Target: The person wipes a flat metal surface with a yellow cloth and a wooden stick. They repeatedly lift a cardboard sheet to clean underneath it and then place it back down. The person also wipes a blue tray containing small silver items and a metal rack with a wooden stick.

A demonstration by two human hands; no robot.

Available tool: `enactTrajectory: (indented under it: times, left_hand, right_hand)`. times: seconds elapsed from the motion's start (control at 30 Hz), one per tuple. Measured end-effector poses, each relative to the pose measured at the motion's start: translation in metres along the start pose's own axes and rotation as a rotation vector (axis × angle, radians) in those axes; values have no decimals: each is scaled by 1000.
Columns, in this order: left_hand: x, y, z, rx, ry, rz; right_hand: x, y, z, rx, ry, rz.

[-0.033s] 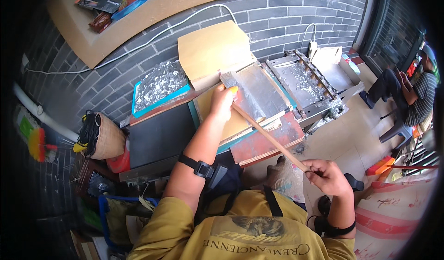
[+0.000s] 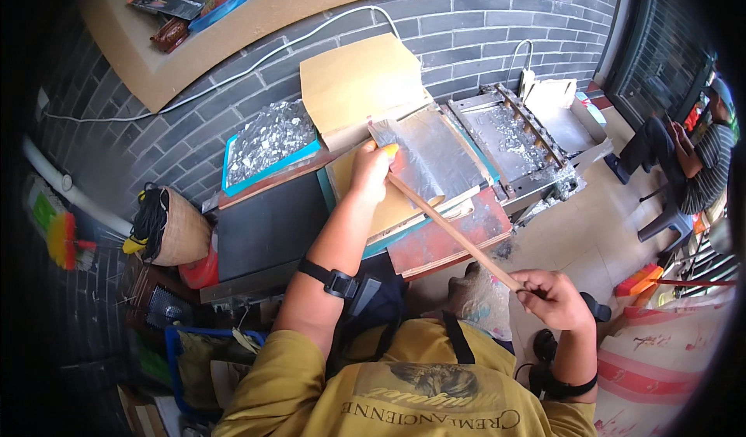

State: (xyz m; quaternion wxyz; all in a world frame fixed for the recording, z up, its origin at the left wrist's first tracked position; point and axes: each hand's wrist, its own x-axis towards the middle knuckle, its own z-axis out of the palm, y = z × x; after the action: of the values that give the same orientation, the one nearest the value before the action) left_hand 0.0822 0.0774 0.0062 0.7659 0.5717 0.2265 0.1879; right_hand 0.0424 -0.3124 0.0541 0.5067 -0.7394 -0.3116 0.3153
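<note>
Between the two hands, a wooden stick [image 2: 458, 233] is held aslant, running from upper left to lower right. Its near end is gripped by the right hand [image 2: 553, 297], whose fingers are closed on it. Its far end is met by the left hand [image 2: 369, 174], placed at the left side of a silvery sheet [image 2: 444, 157]; the fingers are curled and partly hidden, so whether the stick is gripped there cannot be told. Something small and yellow [image 2: 391, 150] is seen at the left fingertips. The sheet is laid over a yellowish board [image 2: 388, 211], and a red board [image 2: 418, 252] is crossed from above by the stick. Behind them, a tan card [image 2: 361, 79] is set near a brick wall [image 2: 482, 29]. To the left, silvery shards [image 2: 272, 138] are heaped in a blue tray [image 2: 272, 170], near a black panel [image 2: 272, 227]. To the right, more shards are scattered within a metal frame [image 2: 536, 130]. Beyond it, a stool [image 2: 668, 223] is occupied by a person [image 2: 707, 157].
</note>
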Motion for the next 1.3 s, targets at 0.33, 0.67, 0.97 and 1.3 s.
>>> enactTrajectory:
  times: [0.33, 0.67, 0.97, 1.3]
  left_hand:
    - [-33, 50, -115, -313, -121, 83]
    - [-88, 55, -281, -369, -5, 178]
    - [-115, 36, -352, -169, 212, 110]
    - [-108, 35, -386, 247, 321, -118]
  right_hand:
    - [1, 11, -9, 127, 158, 49]
    - [21, 1, 2, 51, 100, 85]
    - [37, -10, 16, 14, 73, 33]
    - [48, -18, 29, 32, 39, 34]
